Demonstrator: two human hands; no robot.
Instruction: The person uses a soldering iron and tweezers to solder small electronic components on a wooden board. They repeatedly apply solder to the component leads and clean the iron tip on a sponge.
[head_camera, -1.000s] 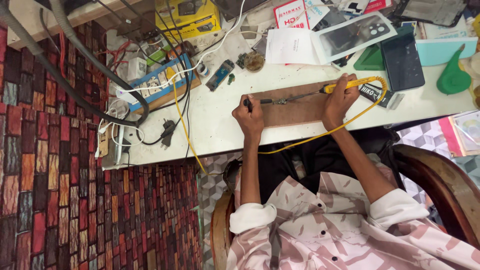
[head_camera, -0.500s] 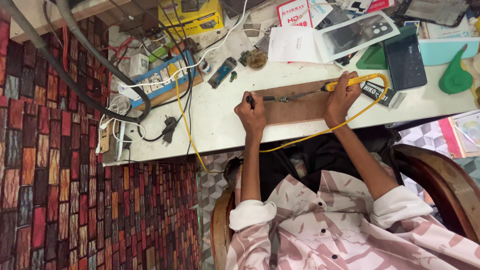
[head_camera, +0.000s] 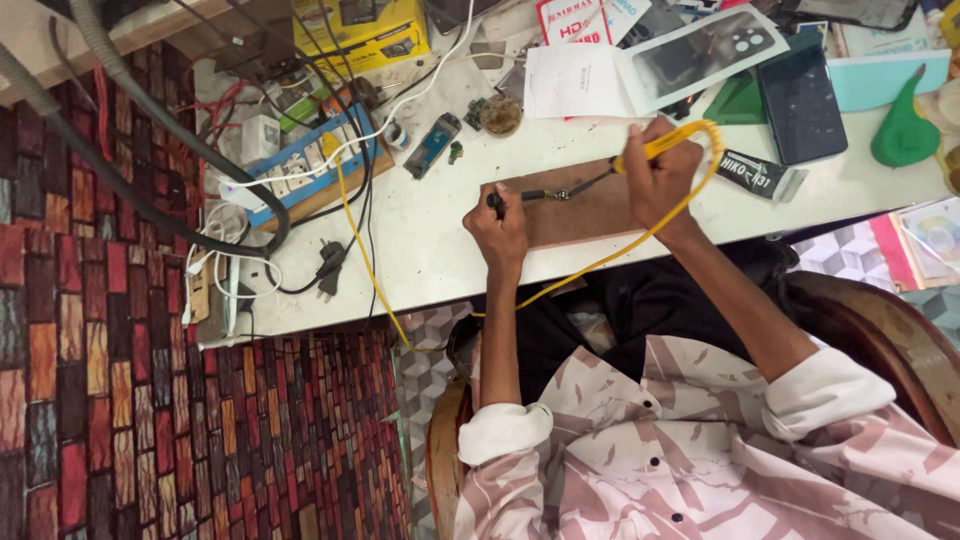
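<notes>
Gripping one soldering iron (head_camera: 655, 150), one tweezers (head_camera: 515, 197), two hands.

The small part (head_camera: 562, 193) pinched under the soldering iron's tip is too small to be identified. The grip of the left hand (head_camera: 500, 232) on its black tool is hidden by the fingers. The yellow box (head_camera: 362, 28) is cut off by the top edge, and the green bottle (head_camera: 903, 128) is blurred.
</notes>
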